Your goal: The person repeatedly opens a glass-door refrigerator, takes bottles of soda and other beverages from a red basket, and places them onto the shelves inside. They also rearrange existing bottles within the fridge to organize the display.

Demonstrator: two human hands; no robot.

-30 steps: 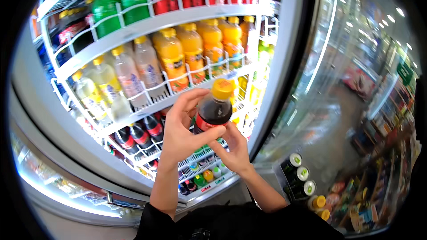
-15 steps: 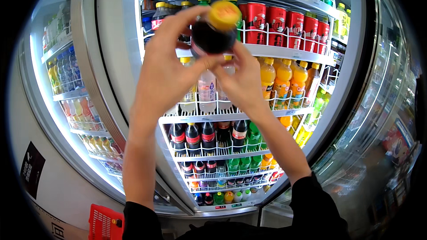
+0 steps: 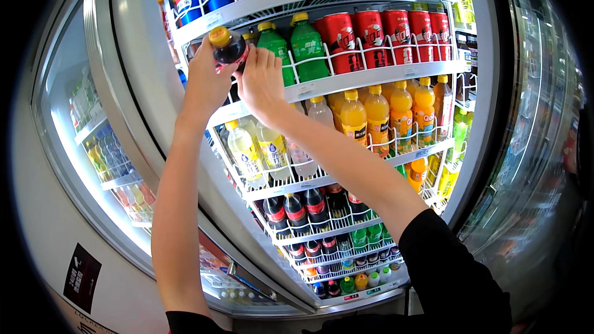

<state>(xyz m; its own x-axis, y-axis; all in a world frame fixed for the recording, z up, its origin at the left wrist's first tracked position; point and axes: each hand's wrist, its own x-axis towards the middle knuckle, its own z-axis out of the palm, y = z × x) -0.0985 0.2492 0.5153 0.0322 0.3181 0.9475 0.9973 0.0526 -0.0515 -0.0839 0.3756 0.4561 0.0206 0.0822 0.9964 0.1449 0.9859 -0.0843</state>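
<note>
A small bottle of dark cola [image 3: 228, 47] with a yellow cap is up at the left part of a cooler shelf, tilted with its cap to the upper left. My left hand [image 3: 206, 83] is wrapped round it from the left. My right hand [image 3: 262, 84] closes on its lower right side, fingers curled; its fingertips are partly hidden. Right beside my right hand stand green bottles [image 3: 307, 47] with yellow caps, and red cans [image 3: 342, 36] follow along the same shelf. The shelf's front rail [image 3: 371, 78] runs below them.
White wire guards front each shelf. Above are blue cans [image 3: 187, 1]; below are pale-yellow-labelled bottles [image 3: 245, 151], orange juice bottles [image 3: 354, 117] and dark cola bottles [image 3: 296, 211]. An open glass door [image 3: 526, 117] flanks the right side; a metal frame [image 3: 99, 43] stands left.
Both hands have carried the cola bottle left and forward, from in front of the shelves to the left end of the shelf. The view has shifted, with the shelves now turned and closer.
</note>
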